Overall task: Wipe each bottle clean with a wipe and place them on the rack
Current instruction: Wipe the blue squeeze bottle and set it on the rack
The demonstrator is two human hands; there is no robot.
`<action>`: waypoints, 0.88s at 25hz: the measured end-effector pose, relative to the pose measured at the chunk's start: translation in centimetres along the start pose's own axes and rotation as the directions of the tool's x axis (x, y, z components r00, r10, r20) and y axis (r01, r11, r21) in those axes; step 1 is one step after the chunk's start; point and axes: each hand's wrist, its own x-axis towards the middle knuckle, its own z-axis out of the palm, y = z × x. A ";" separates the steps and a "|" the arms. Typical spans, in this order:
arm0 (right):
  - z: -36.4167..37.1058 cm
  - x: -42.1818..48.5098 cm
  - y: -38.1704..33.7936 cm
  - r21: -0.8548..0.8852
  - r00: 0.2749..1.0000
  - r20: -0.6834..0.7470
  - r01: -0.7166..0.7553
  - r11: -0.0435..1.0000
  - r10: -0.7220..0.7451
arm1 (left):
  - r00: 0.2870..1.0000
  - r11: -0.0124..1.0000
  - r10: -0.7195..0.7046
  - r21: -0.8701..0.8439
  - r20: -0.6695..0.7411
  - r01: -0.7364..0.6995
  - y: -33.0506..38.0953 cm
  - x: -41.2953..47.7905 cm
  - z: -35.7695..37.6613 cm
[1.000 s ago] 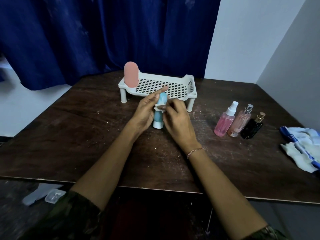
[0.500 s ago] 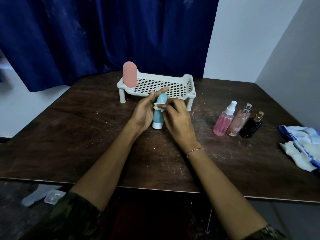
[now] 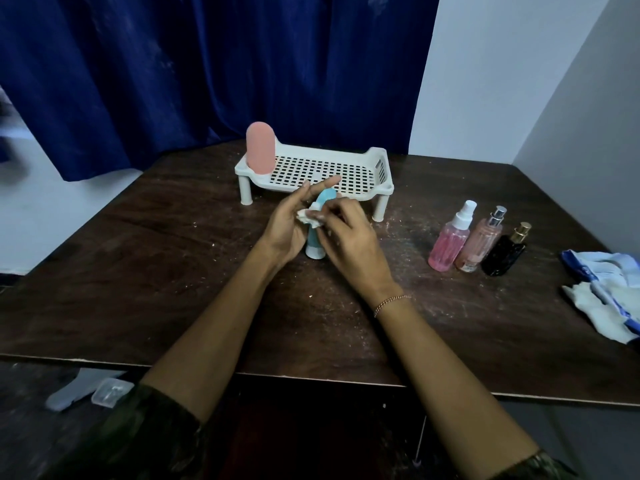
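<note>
A blue bottle (image 3: 316, 245) with a white cap at its bottom stands on the table between my hands, in front of the white rack (image 3: 379, 164). My left hand (image 3: 289, 223) holds the bottle from the left, index finger stretched out. My right hand (image 3: 349, 240) pinches a small white wipe (image 3: 309, 216) against the bottle's upper part. A pink bottle (image 3: 260, 148) stands upright on the rack's left end. To the right, on the table, stand a pink spray bottle (image 3: 450, 242), a peach perfume bottle (image 3: 479, 245) and a black perfume bottle (image 3: 504, 252).
A blue and white pack of wipes (image 3: 604, 289) lies at the table's right edge. The dark wooden table (image 3: 138, 265) is dusty. Blue curtains hang behind it, and a white wall corner rises at the right. Clear plastic pieces (image 3: 104, 391) lie on the floor, lower left.
My right hand has slid the wipe slightly down and to the left along the blue bottle's upper part. The left hand and the bottle have stayed in place.
</note>
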 end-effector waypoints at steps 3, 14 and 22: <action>-0.3 0.3 0.7 0.021 0.994 -0.076 -0.072 0.997 0.073 | 1.000 0.999 -0.006 0.051 0.031 0.004 -0.1 0.0 0.2; -0.2 0.3 0.8 0.039 0.989 -0.107 -0.094 0.995 0.098 | 0.984 0.925 0.142 0.368 -0.108 -0.093 -1.5 0.6 0.8; -0.6 0.2 1.5 0.122 0.957 -0.208 -0.181 0.976 0.203 | 0.973 0.877 0.166 0.475 -0.163 -0.070 -2.1 0.7 0.7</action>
